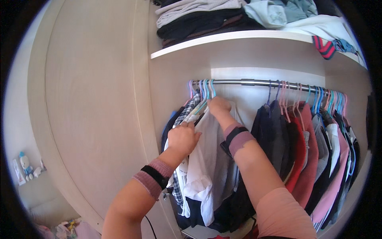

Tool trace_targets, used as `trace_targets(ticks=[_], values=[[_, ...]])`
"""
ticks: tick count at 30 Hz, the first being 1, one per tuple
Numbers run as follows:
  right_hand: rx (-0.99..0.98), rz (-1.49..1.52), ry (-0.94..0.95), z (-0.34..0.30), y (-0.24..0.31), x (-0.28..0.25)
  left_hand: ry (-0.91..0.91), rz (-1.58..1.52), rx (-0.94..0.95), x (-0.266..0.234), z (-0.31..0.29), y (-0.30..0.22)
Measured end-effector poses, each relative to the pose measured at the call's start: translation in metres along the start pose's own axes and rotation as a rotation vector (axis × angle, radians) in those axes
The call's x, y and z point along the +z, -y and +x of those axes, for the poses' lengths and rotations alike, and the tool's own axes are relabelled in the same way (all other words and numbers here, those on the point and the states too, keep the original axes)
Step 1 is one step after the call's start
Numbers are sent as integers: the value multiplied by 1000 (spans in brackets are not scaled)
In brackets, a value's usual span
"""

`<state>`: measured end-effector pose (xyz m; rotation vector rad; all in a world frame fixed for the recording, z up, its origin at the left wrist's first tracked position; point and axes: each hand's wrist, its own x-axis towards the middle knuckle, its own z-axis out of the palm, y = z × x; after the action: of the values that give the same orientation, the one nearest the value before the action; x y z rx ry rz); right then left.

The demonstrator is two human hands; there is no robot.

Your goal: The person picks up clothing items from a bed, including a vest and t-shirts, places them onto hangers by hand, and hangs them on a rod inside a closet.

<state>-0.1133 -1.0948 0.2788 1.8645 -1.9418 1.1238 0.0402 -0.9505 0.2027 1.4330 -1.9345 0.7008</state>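
Observation:
A white long-sleeved shirt (201, 159) hangs among the clothes at the left end of the wardrobe rail. My left hand (183, 139) is closed at its near shoulder, fingers curled into the cloth. Higher up, just below the hanger hooks, my right hand (219, 106) grips the shirt's upper part. A light teal hanger (201, 107) shows between the two hands, inside the neck area. Left of it hang a black-and-white checked shirt (193, 102) and a dark garment. My fingertips are partly hidden by the backs of my hands.
The metal rail (254, 82) carries more clothes at right, including dark jackets (264, 123), a red garment (295, 147) and a pink one (332, 183). Folded clothes (199, 24) lie on the shelf (238, 36) above. A wooden wardrobe door (91, 99) stands at left.

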Motion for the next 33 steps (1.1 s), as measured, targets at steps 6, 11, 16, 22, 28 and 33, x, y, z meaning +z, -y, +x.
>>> trace_targets(ticks=[6,11,16,22,28,33], values=[[-334,148,-483,-55,25,-15,-166,-169,58,-16,-59,-6],[-814,705,-216,-150,28,-41,-66,-325,-102,-21,-140,20],[-972,991,311,-245,23,-32,350,-467,-354,-37,-282,71],[-1029,1264,867,-316,57,35,318,-359,-941,-84,-437,46],[-1092,1225,1377,-417,85,91,115,-76,-1490,-155,-564,-49],[-1293,814,1599,-489,102,98,-202,93,-1812,-193,-664,-133]])
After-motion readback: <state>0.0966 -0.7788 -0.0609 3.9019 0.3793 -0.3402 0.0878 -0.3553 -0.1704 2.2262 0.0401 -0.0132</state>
